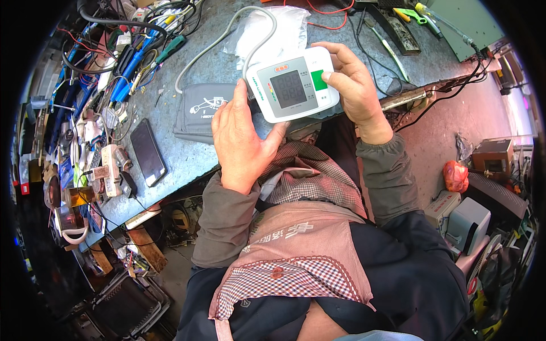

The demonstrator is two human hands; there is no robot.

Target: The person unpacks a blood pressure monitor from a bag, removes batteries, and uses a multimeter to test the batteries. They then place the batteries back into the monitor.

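A white blood pressure monitor (pixel 293 98) with a grey face and a dark screen is tilted toward me over the table's near edge. My right hand (pixel 356 91) grips its right side, thumb on the large green button (pixel 319 80) and fingers behind. My left hand (pixel 242 142) steadies the lower left corner, with the thumb at the bottom edge and the fingers along the left side. From the monitor a grey hose (pixel 207 50) loops back to a folded dark grey arm cuff (pixel 199 108), which lies on the table left of it.
A black phone (pixel 148 152) lies on the blue-grey table (pixel 187 162). Tangled cables, screwdrivers (pixel 172 49) and a power strip (pixel 110 170) crowd the left. Behind the monitor is a clear plastic bag (pixel 273 34); a toothbrush (pixel 388 48) lies far right. Boxes (pixel 467 224) stand on the floor.
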